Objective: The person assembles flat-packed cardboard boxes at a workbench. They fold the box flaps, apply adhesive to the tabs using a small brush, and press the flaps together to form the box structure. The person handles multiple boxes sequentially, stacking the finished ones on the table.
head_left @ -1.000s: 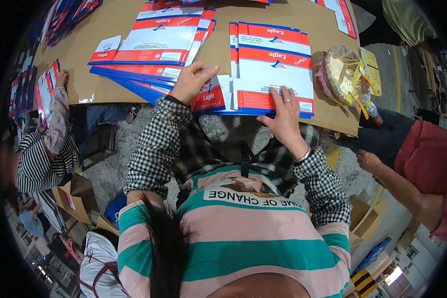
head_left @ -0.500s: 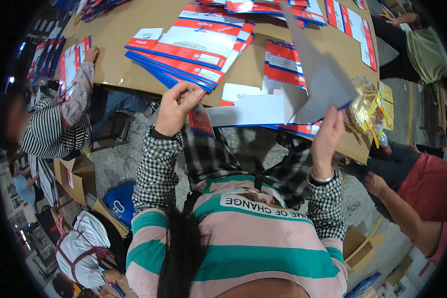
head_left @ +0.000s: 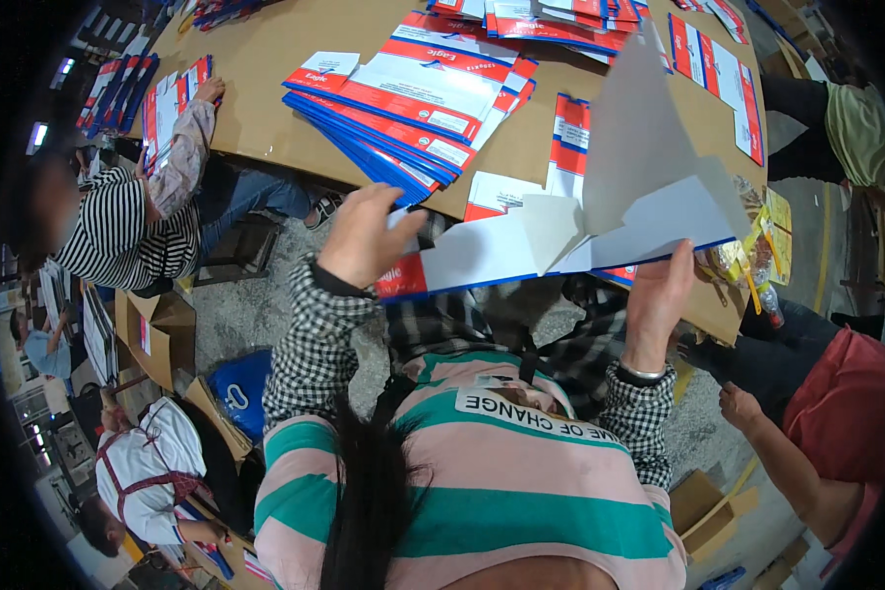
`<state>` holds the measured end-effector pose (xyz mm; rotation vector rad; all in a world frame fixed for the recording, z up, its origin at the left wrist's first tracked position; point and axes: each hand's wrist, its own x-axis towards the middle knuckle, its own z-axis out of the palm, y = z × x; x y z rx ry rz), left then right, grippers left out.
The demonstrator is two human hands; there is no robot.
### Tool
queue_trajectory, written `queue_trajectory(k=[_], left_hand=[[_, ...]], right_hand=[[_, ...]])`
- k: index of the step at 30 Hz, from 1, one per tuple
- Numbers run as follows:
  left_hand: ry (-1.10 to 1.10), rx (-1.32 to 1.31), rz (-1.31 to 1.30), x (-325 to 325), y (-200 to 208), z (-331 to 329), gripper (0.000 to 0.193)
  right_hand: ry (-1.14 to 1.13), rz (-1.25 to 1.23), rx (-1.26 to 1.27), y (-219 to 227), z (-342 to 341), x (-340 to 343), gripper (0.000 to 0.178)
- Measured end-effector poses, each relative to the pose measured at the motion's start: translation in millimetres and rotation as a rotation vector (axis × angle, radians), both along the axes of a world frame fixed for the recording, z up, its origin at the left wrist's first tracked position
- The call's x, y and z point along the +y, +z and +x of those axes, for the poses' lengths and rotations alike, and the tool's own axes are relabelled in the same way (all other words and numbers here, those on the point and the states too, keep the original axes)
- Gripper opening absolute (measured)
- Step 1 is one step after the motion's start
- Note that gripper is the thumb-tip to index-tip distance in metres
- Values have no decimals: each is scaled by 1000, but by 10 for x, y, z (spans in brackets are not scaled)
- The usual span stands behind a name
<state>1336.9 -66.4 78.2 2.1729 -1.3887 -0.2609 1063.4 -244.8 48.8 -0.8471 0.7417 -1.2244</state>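
Note:
In front of me at the table's near edge is a partly folded cardboard carton (head_left: 477,246). Its plain white inside faces up, and a tall grey-white panel stands upright from its right part. Over the carton's red left end is my left hand (head_left: 359,236), thumb and fingers apart; whether it touches the board is hard to tell. My right hand (head_left: 662,295) grips the blue near edge toward the right end. Just beyond lies a fanned stack of flat red, white and blue cartons (head_left: 418,88).
More flat cartons (head_left: 560,29) are piled on the brown table (head_left: 256,108). A clear plastic bag (head_left: 733,246) lies at its right edge. A person in stripes (head_left: 118,226) works at the left; another in a red top (head_left: 846,393) stands right. An open box (head_left: 152,339) is left below.
My left hand has gone from a pinch on the carton's left end to spread fingers. The carton's panels have opened out, and its right part is tilted differently. The whole view has shifted slightly.

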Motion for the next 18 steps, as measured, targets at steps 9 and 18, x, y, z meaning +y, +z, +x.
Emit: queue_trajectory(k=[9, 18], left_hand=[[-256, 360, 383, -994, -437, -644, 67], [-217, 544, 309, -996, -886, -614, 64]], right_hand=[[210, -106, -53, -122, 24, 215, 22], [94, 103, -125, -485, 22, 93, 28]])
